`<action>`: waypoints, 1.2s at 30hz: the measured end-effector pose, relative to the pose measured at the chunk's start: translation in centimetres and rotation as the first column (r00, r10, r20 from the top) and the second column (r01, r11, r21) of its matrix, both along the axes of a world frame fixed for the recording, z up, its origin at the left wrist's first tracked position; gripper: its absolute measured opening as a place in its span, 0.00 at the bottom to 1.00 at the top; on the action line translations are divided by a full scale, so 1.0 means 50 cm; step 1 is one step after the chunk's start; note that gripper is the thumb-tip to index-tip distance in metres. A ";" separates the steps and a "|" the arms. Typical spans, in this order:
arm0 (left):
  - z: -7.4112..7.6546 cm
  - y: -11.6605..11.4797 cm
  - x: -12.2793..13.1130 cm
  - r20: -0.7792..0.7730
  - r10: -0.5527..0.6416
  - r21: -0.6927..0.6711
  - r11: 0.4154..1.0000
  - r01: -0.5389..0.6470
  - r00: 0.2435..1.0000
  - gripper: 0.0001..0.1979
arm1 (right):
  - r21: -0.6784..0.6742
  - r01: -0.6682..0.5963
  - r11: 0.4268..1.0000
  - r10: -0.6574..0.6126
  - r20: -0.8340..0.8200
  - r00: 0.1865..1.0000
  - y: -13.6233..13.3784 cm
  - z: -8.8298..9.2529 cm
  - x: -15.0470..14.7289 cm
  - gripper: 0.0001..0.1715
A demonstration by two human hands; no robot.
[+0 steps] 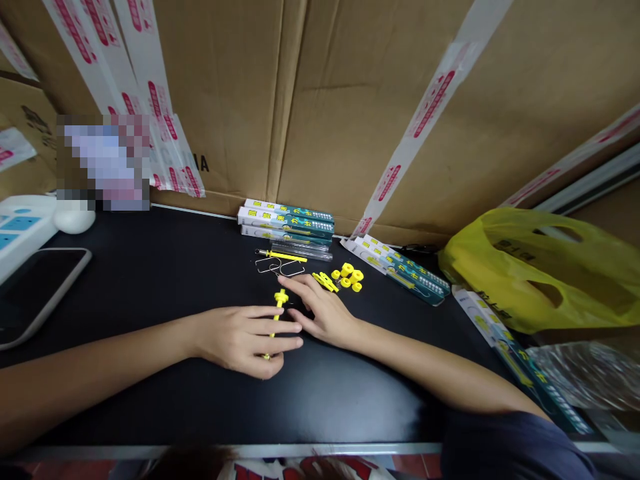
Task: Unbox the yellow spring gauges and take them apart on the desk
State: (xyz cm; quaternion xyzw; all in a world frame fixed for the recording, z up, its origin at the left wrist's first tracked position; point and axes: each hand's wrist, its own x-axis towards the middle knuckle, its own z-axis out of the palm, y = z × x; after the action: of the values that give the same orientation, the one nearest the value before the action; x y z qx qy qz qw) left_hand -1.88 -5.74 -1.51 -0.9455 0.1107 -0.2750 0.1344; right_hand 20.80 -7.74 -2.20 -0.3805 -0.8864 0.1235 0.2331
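My left hand rests on the black table with its fingers closed around a thin yellow rod with a cross-shaped head. My right hand lies just right of it, fingers curled near the rod's head, touching the left fingertips; whether it grips the rod is hidden. Just beyond the hands lie a metal wire hook, a yellow-tipped clear tube, several small yellow caps and a yellow clip piece.
Teal and white slim boxes are stacked at the back, to the right and along the right edge. A yellow plastic bag sits right. A phone and a white power strip lie left. Cardboard boxes form the back wall.
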 end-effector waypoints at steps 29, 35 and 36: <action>-0.008 0.034 -0.011 -0.102 0.476 -0.378 0.794 -0.476 0.874 0.21 | -0.105 0.074 0.992 -0.090 -0.161 0.983 0.011 -0.016 -0.006 0.13; -0.015 0.036 -0.008 -0.178 0.489 -0.361 0.775 -0.519 0.854 0.14 | -0.180 0.099 0.979 -0.127 -0.148 0.981 0.005 -0.015 -0.008 0.15; -0.015 0.035 -0.009 -0.189 0.490 -0.358 0.772 -0.525 0.851 0.14 | -0.179 0.092 0.979 -0.121 -0.155 0.981 0.005 -0.015 -0.007 0.15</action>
State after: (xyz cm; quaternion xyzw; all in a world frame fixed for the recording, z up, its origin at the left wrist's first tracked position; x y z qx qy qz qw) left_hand -2.31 -3.98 -2.25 -0.9579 -0.2011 -0.2047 0.0042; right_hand 20.44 -7.47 -2.96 -0.4346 -0.8285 0.2175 0.2783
